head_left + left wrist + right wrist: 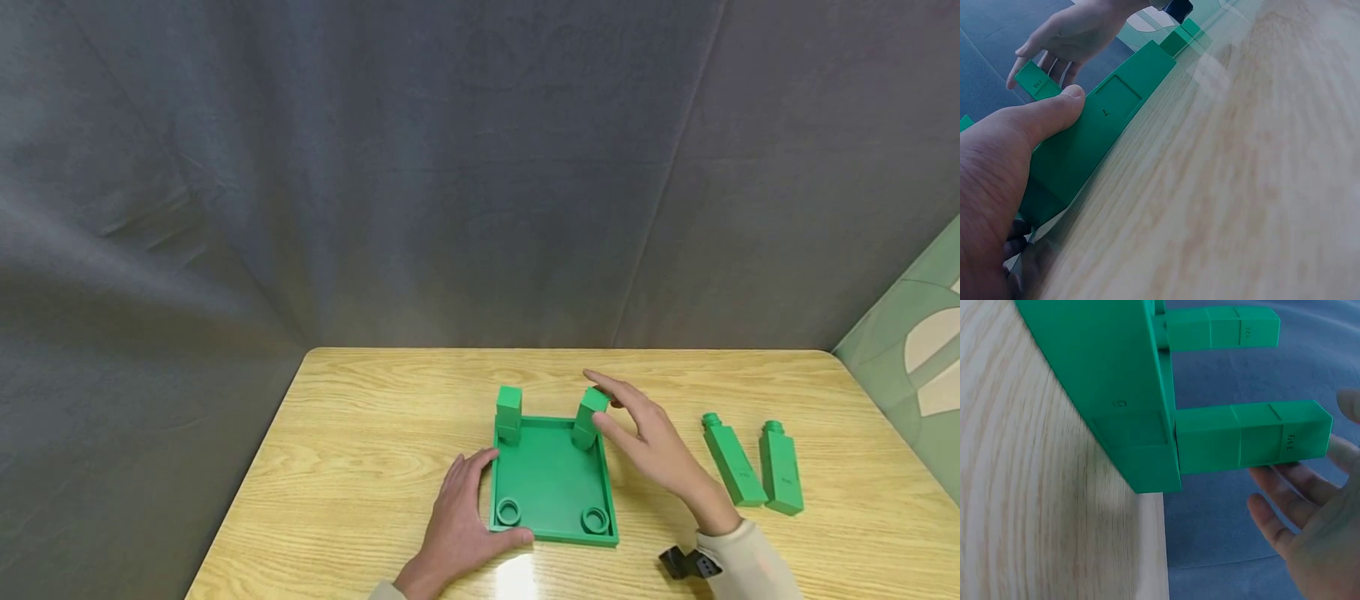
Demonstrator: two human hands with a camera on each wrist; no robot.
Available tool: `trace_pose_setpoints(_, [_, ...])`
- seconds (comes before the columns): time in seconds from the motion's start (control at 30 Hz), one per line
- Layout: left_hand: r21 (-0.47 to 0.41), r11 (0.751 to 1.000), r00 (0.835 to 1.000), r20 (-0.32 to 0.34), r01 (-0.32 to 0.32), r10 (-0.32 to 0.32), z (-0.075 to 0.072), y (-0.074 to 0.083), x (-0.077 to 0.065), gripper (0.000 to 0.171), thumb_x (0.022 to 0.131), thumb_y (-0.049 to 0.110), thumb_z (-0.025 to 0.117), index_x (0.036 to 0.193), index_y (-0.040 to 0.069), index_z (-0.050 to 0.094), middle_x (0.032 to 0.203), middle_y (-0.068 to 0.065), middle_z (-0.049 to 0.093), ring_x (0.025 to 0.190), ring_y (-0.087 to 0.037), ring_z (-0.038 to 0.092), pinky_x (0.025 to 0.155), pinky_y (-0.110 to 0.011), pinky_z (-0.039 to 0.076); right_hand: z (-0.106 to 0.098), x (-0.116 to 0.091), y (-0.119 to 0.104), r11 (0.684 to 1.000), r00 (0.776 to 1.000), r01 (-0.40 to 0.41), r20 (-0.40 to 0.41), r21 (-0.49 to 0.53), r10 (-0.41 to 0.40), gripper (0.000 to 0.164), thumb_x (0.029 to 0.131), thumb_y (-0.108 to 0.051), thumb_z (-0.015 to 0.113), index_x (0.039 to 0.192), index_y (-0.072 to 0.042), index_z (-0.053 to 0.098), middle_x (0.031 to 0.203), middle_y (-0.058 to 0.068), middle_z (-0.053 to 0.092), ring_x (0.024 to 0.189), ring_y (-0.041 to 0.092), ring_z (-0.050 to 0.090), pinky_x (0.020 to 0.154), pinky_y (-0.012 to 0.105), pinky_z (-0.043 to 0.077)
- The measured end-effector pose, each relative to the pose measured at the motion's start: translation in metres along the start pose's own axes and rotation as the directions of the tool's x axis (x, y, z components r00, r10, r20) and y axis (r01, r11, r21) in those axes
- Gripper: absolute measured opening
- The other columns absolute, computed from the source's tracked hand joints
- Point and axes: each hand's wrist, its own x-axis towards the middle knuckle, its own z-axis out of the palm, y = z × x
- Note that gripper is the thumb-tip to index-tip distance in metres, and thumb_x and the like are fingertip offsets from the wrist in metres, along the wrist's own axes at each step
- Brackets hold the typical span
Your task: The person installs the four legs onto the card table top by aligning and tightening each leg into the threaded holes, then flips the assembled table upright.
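A shallow square green tray (pixel 552 479) lies on the table, with round sockets at its two near corners. Two square green legs, a far left leg (pixel 509 415) and a far right leg (pixel 589 419), stand upright at its far corners. My left hand (pixel 463 521) holds the near left corner, thumb along the front wall (pixel 1100 119) and fingers at the left side. Around the far right leg, marked 119 (pixel 1272 437), is my right hand (pixel 660 446). Its fingers touch or nearly touch the leg near the top, and its thumb stands apart from it in the right wrist view.
Two more green legs, a left one (pixel 735 462) and a right one (pixel 782 468), lie on the wooden table (pixel 360 467) to the right, threaded ends pointing away. Behind the table hangs a grey curtain (pixel 480 183). A patterned green panel (pixel 918 350) stands at the far right.
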Motion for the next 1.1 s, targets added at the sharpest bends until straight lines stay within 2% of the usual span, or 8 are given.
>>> trace_pose_setpoints(0.1, [0.000,1.000,1.000,-0.002,0.001,-0.001,0.000,0.000,-0.001,0.117,0.073,0.073,0.094,0.167,0.024,0.045,0.169,-0.004,0.050,0.163,-0.051,0.030,0.131,-0.073,0.028,0.000,0.000,0.000,0.999,0.999,0.037,0.027,0.037,-0.038,0.052,0.113,-0.003,0.059,0.165,-0.013,0.054,0.159,0.009,0.062,0.138,0.011,0.059,0.108,0.025,0.051])
trace_pose_setpoints(0.17, [-0.001,1.000,1.000,-0.002,0.000,0.000,0.000,0.000,-0.001,0.117,0.073,0.073,0.094,0.167,0.024,0.045,0.169,-0.005,0.050,0.163,-0.051,0.030,0.132,-0.073,0.027,0.000,0.000,0.000,0.998,0.999,0.049,0.019,0.049,-0.050,0.048,0.113,-0.001,0.058,0.160,-0.010,0.059,0.154,0.008,0.065,0.138,0.010,0.059,0.108,0.024,0.051])
trace_pose_setpoints(0.27, [-0.001,1.000,1.000,-0.001,0.001,-0.001,0.000,0.000,-0.001,0.117,0.073,0.073,0.094,0.167,0.024,0.045,0.168,-0.005,0.050,0.163,-0.051,0.030,0.132,-0.073,0.028,0.001,0.001,-0.001,0.998,0.999,0.045,-0.004,0.045,-0.044,0.043,0.110,0.000,0.064,0.152,-0.008,0.065,0.147,0.008,0.070,0.131,0.013,0.064,0.105,0.025,0.053])
trace_pose_setpoints(0.43, [0.004,1.000,1.000,0.005,0.006,-0.006,0.000,-0.001,-0.001,0.117,0.073,0.073,0.094,0.167,0.025,0.044,0.168,-0.004,0.050,0.163,-0.050,0.030,0.132,-0.072,0.027,0.003,0.001,-0.003,1.000,0.997,-0.006,-0.072,-0.021,0.004,0.039,0.104,-0.005,0.077,0.142,-0.012,0.072,0.137,0.006,0.075,0.115,0.019,0.069,0.095,0.032,0.058])
trace_pose_setpoints(0.63, [0.002,1.000,1.000,0.014,0.011,-0.011,0.000,-0.001,0.000,0.117,0.074,0.074,0.093,0.168,0.025,0.043,0.169,-0.004,0.049,0.164,-0.049,0.029,0.132,-0.072,0.028,0.008,0.003,-0.002,0.997,0.985,-0.042,-0.168,-0.066,0.030,0.035,0.094,-0.005,0.089,0.127,-0.010,0.076,0.122,0.006,0.079,0.102,0.026,0.071,0.086,0.030,0.061])
trace_pose_setpoints(0.8, [-0.007,1.000,1.000,0.018,0.010,-0.010,0.000,-0.001,0.001,0.117,0.074,0.074,0.093,0.168,0.025,0.043,0.170,-0.003,0.049,0.164,-0.049,0.029,0.132,-0.072,0.027,0.011,0.005,-0.002,0.995,0.974,-0.044,-0.225,-0.090,0.022,0.036,0.087,-0.004,0.094,0.118,-0.008,0.076,0.108,0.003,0.079,0.092,0.023,0.070,0.078,0.034,0.065])
trace_pose_setpoints(0.93, [-0.010,1.000,1.000,0.013,0.010,-0.010,-0.001,0.000,0.001,0.117,0.074,0.073,0.093,0.168,0.025,0.043,0.169,-0.004,0.049,0.164,-0.050,0.028,0.132,-0.073,0.027,0.011,0.005,-0.003,0.996,0.975,-0.039,-0.220,-0.080,0.021,0.039,0.089,-0.005,0.092,0.124,-0.007,0.076,0.109,0.003,0.078,0.093,0.020,0.069,0.077,0.033,0.065])
trace_pose_setpoints(1.1, [-0.003,1.000,1.000,0.014,0.007,-0.007,0.000,0.000,0.000,0.117,0.074,0.074,0.093,0.168,0.025,0.043,0.170,-0.004,0.049,0.164,-0.048,0.029,0.133,-0.072,0.026,0.007,0.003,-0.004,1.000,0.982,0.013,-0.186,0.006,-0.012,0.043,0.101,0.001,0.076,0.144,-0.006,0.070,0.124,0.008,0.075,0.106,0.015,0.066,0.089,0.023,0.058])
